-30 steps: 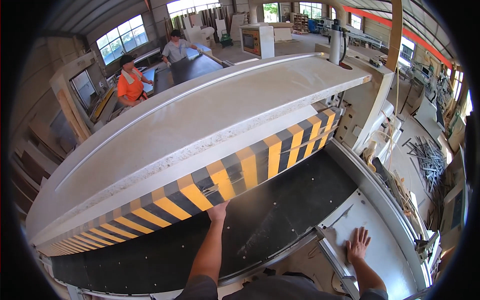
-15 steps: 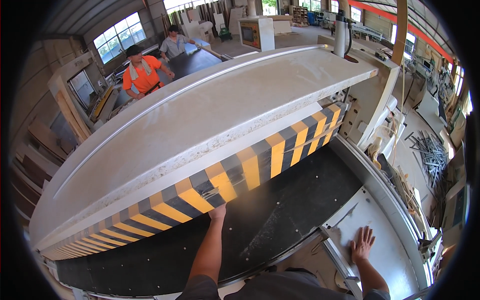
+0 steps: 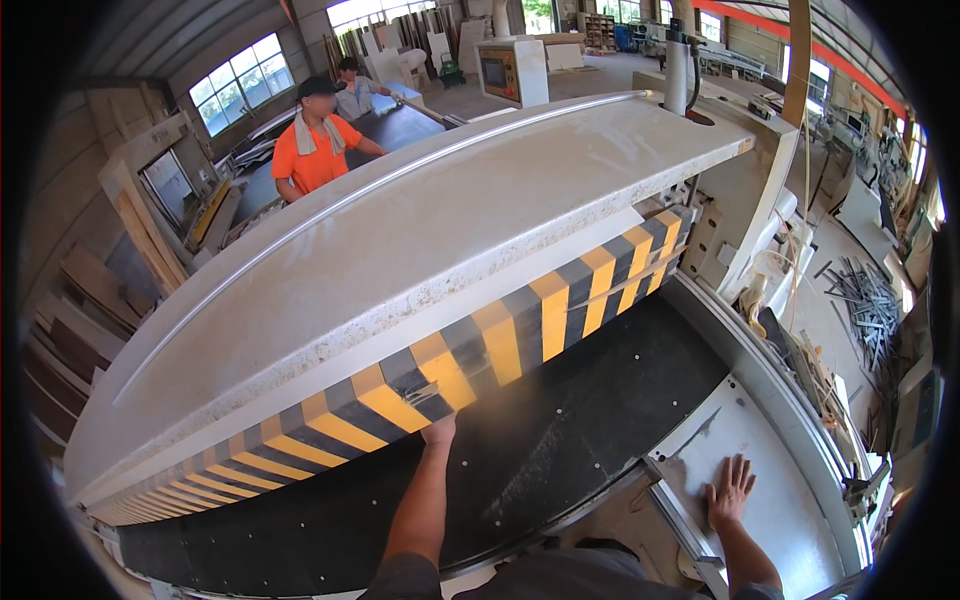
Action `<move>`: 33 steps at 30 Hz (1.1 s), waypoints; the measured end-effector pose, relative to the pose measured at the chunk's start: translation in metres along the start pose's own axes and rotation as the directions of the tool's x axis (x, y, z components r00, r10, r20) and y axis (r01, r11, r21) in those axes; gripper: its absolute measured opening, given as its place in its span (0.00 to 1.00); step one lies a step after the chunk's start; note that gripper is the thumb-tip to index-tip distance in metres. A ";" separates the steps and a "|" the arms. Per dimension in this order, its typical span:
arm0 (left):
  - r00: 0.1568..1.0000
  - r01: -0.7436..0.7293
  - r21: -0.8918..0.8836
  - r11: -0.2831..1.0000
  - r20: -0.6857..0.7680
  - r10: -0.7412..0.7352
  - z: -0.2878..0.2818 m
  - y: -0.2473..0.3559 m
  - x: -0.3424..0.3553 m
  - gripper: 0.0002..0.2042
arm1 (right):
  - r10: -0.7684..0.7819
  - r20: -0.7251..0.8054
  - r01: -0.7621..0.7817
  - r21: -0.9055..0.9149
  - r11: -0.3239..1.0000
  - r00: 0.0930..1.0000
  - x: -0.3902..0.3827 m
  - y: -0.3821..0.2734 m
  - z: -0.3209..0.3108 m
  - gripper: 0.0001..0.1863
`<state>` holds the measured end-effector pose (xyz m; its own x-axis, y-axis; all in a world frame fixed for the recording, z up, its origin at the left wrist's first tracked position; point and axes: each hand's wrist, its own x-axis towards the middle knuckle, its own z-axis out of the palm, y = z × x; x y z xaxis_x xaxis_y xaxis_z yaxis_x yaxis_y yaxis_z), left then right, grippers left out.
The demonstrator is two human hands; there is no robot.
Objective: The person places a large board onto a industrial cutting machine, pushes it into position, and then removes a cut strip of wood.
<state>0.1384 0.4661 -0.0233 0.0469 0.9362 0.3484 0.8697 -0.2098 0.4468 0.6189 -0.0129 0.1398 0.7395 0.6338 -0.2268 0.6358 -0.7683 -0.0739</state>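
Observation:
My left arm reaches forward over the black machine table (image 3: 340, 525). At its end my left hand (image 3: 439, 430) is at the lower edge of the yellow-and-black striped guard (image 3: 450, 372), its fingers hidden underneath. Whether they hold anything cannot be seen. My right hand (image 3: 731, 490) lies flat with fingers spread on the pale metal side table (image 3: 775, 520), holding nothing. Above the guard stretches a long beige machine beam (image 3: 400, 240), which blocks the view of what is behind it.
Beyond the beam, a person in orange (image 3: 318, 150) and a person in grey (image 3: 354, 98) stand by a dark table (image 3: 400, 128). Right of the machine are wood offcuts (image 3: 815, 375) and a heap of strips (image 3: 862, 310). A raised metal rail (image 3: 800, 400) borders the side table.
The person in orange has straightened up and moved right, one arm reaching out along the beam. The view has shifted slightly. Both my hands stay in the same places.

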 end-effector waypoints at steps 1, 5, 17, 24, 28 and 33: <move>1.000 -0.002 0.000 1.000 0.000 0.002 -0.002 0.001 0.000 0.30 | -0.002 0.004 0.002 0.003 1.000 1.000 -0.001 0.001 0.000 0.45; 0.997 -0.062 0.011 0.998 0.047 0.061 -0.009 0.005 -0.004 0.29 | 0.012 0.019 -0.012 0.011 1.000 1.000 -0.008 0.004 0.000 0.45; 0.977 0.208 -0.327 0.922 0.121 -0.178 -0.046 0.038 0.006 0.29 | -0.042 -0.018 0.042 -0.017 0.999 0.999 0.004 0.009 0.004 0.42; 0.896 0.428 0.061 0.902 -0.157 -0.415 -0.056 0.121 -0.036 0.26 | -0.076 -0.129 0.077 0.001 0.997 0.989 -0.002 0.030 0.019 0.40; 0.867 0.472 -0.224 0.853 -0.056 -0.495 -0.064 0.107 -0.036 0.24 | -0.082 -0.129 0.079 -0.026 0.997 0.988 -0.006 0.033 0.020 0.40; 0.944 0.330 -0.685 0.650 0.241 -0.225 -0.091 0.038 -0.053 0.34 | -0.120 -0.142 0.122 0.009 0.992 0.983 -0.006 0.036 0.019 0.39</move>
<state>0.1240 0.3828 0.0505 -0.0332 0.9990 0.0301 0.2444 -0.0211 0.9694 0.6331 -0.0463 0.1203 0.6818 0.7275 -0.0762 0.7195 -0.6858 -0.1098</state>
